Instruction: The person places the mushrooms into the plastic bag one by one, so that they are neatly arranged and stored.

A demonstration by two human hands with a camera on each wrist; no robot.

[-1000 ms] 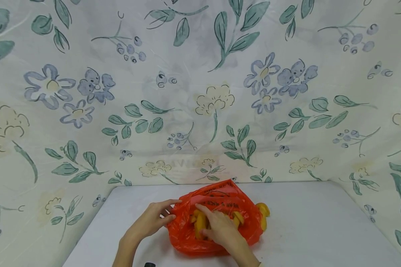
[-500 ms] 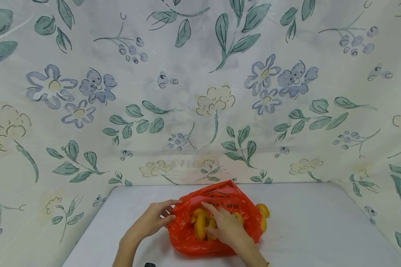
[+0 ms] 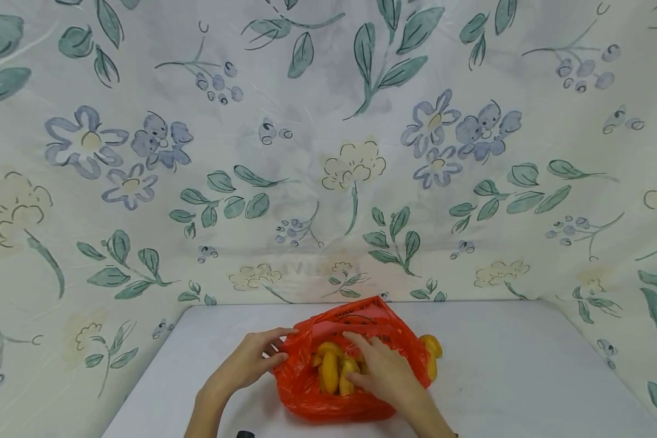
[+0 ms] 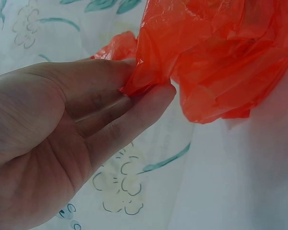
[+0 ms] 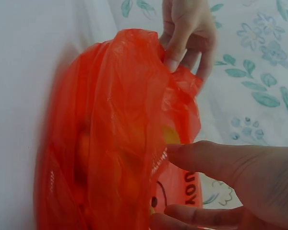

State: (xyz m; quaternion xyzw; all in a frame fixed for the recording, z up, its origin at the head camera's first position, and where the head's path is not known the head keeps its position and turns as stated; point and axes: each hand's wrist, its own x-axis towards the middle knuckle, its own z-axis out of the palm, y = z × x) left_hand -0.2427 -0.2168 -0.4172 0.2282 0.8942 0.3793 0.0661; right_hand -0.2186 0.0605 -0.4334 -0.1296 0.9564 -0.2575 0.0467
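Observation:
A red plastic bag (image 3: 314, 407) lies on the table with its mouth spread. Inside sit yellow mushrooms, one (image 3: 330, 372) beside another (image 3: 348, 376). My left hand (image 3: 254, 359) pinches the bag's left edge; in the left wrist view, fingers hold a fold of the red film (image 4: 153, 72). Over the mouth's right part hovers my right hand (image 3: 385, 371), thumb and fingers spread apart, hiding part of the contents. The right wrist view has this hand (image 5: 249, 177) at the bag's opening, nothing gripped between its fingers.
One more yellow mushroom (image 3: 431, 356) lies outside, against the bag's right side. A small black object (image 3: 245, 434) shows at the bottom edge. The white table (image 3: 504, 365) backs onto a floral cloth (image 3: 306, 201).
My right hand has shifted to the right across the bag's mouth, uncovering the second mushroom beside the first. The left hand keeps its place on the bag's edge.

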